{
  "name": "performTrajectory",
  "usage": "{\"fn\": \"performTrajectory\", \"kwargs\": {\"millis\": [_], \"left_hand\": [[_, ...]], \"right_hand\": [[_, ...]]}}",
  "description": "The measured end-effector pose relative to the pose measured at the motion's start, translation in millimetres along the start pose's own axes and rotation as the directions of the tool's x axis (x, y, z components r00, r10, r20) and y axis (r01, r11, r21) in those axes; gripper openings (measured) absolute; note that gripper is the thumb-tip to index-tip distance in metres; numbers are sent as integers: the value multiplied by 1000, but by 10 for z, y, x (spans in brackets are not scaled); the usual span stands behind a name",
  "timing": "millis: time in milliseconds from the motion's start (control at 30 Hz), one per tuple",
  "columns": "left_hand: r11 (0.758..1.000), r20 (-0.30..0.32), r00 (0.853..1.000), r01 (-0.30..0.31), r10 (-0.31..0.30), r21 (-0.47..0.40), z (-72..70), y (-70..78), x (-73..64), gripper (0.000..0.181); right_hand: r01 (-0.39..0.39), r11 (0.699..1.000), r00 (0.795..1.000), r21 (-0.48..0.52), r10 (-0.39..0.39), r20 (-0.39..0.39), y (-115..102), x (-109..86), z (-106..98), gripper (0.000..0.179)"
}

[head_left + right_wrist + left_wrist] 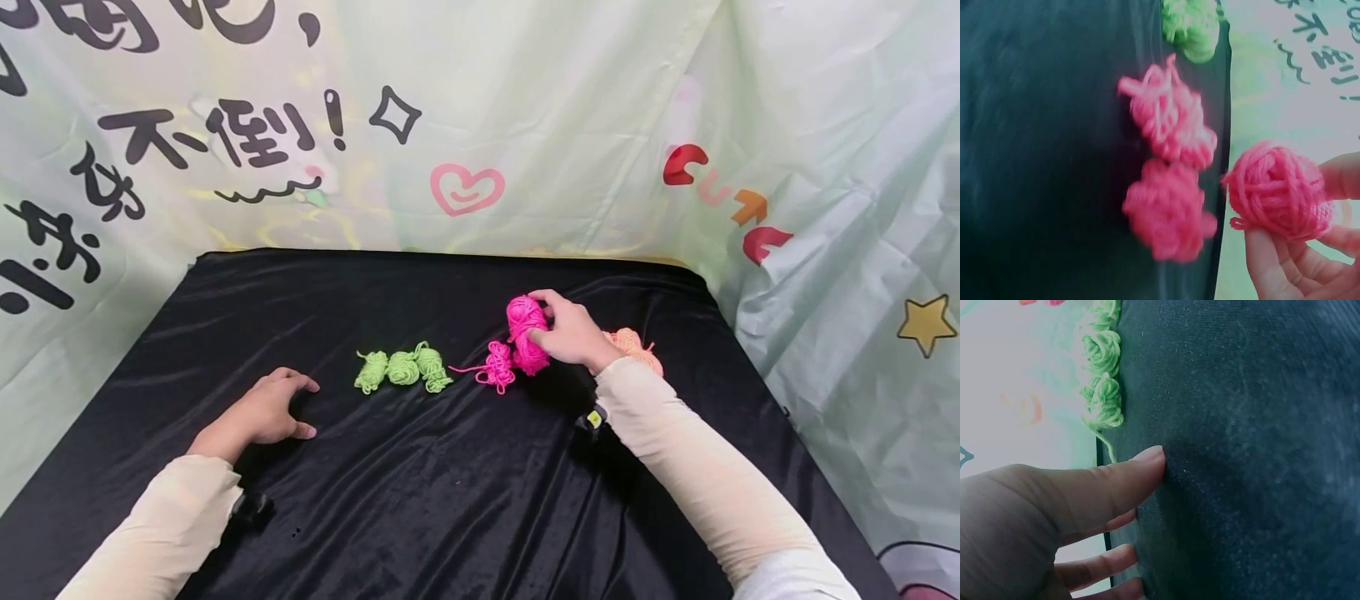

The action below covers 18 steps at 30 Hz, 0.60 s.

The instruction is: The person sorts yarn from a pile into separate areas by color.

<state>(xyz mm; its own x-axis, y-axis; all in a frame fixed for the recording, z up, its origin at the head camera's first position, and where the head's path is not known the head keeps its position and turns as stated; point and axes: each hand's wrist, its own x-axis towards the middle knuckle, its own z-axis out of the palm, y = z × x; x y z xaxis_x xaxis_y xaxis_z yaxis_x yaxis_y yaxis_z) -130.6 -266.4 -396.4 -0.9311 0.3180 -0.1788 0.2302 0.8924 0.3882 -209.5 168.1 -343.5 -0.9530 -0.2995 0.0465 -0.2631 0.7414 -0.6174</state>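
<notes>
My right hand (573, 329) pinches a pink yarn ball (1279, 190) between thumb and fingers, lifted off the cloth. Below it lie two more pink yarn bundles in a line: a loose, tangled one (497, 368) with a tail of yarn pointing left, and a rounder one (1169, 209) beside it. Left of these, three green yarn bundles (403, 367) sit side by side in a row. My left hand (273, 408) hovers low over or rests on the cloth left of the green row, fingers spread and holding nothing; whether it touches the cloth I cannot tell.
Peach-orange yarn (633, 346) lies behind my right wrist, partly hidden by it. A wrinkled black cloth (420, 500) covers the table. Pale green printed curtains (570, 125) hang close behind the far edge and along both sides.
</notes>
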Motion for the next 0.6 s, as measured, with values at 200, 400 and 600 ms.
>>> {"fn": "performTrajectory", "kwargs": {"millis": [200,400,600], "left_hand": [[1000,-1,1000,-8,8,2,-10,-5,3,60],[1000,-4,1000,-5,5,-1,7,-7,11,59],[1000,0,1000,-2,2,-1,9,-2,3,59]], "right_hand": [[-59,995,998,-75,60,21,155,-65,-119,59],[-119,985,990,-127,127,56,241,-105,-163,60],[-143,979,982,-148,159,105,303,-91,-132,59]]}}
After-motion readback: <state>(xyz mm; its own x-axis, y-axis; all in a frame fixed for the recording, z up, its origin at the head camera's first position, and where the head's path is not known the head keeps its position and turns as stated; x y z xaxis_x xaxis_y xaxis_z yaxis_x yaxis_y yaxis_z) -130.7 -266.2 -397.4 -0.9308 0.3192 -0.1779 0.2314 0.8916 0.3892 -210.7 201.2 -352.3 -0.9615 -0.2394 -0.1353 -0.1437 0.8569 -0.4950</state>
